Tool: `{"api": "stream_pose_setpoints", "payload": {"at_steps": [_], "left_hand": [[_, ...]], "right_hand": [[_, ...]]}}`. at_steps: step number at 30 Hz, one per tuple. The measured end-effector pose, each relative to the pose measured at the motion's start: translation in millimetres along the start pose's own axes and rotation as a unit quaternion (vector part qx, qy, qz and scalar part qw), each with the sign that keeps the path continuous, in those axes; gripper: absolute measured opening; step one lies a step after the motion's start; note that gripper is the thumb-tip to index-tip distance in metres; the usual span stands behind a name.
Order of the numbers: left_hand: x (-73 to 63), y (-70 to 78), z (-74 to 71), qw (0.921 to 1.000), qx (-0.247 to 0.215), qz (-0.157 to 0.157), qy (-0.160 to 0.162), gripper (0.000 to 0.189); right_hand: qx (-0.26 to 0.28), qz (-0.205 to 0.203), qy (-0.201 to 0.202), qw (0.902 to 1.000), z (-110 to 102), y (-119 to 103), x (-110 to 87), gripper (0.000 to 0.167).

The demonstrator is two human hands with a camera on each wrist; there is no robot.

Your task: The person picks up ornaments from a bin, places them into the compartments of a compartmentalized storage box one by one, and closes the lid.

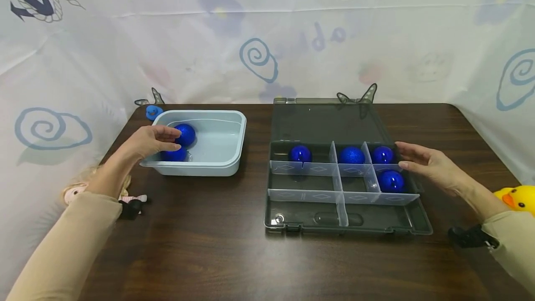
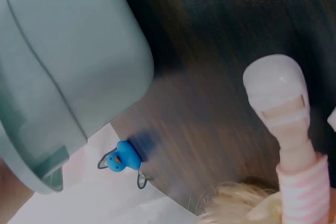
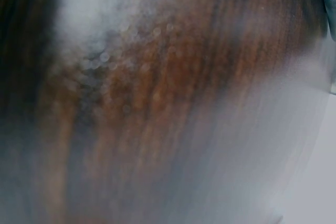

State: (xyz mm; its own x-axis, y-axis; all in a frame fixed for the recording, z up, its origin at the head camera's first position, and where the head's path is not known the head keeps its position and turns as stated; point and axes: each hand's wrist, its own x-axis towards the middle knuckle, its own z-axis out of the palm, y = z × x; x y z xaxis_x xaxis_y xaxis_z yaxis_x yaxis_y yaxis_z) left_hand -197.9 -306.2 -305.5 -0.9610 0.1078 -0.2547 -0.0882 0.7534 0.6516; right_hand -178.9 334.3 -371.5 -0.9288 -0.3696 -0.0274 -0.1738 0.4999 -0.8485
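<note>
The divided box (image 1: 307, 208) looks partway through being filled from the tub (image 1: 219, 138). At the box's side the right hand (image 1: 432, 164), loosely parted, holds no ball; the left hand (image 1: 152, 142) meets a blue ball (image 1: 186, 135) inside the tub, its grip unclear: a secure pinch and lift seem called for.

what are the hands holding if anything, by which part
I can't tell: the left hand is at a blue ball, on its left side; the right hand by the right edge of the box.
</note>
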Motion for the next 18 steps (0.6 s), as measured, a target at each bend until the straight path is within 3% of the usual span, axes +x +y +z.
{"api": "stream_pose_setpoints", "payload": {"at_steps": [12,18], "left_hand": [[4.5,2.8,6.6,0.9976,0.033,-0.031,-0.052,0.061],[5.2,4.0,6.8,0.9977,0.029,-0.029,-0.054,0.062]], "right_hand": [[-0.004,0.005,0.005,1.0,0.0,-0.1,0.6,0.056],[-0.009,0.011,0.007,0.9999,-0.6,-0.9,0.4,0.056]]}}
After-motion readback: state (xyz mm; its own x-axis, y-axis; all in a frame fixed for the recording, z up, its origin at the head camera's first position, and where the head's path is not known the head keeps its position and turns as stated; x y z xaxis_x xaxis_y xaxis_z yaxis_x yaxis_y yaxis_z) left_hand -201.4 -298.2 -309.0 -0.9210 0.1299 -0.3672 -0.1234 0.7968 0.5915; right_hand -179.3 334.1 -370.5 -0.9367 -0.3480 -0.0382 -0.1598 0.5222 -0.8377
